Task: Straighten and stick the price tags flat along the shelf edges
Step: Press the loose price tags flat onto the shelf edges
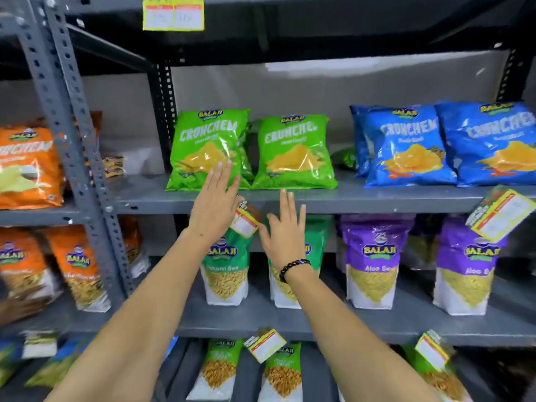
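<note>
A yellow-edged price tag (245,221) hangs crooked from the middle shelf edge (362,205), tilted and standing off the metal. My left hand (216,203) is flat and open just left of it, fingers pointing up over the shelf. My right hand (285,230), with a dark bead bracelet at the wrist, is open just right of the tag. Neither hand holds the tag. A second crooked tag (500,214) hangs at the far right of the same edge. Two more tilted tags (266,345) (432,351) sit on the lower shelf edge. One tag (173,14) lies straight on the top shelf.
Green snack bags (208,149) and blue snack bags (406,146) stand on the middle shelf, orange ones (26,166) in the left bay. Green and purple pouches (374,256) fill the shelf below. A grey perforated upright (72,140) divides the bays.
</note>
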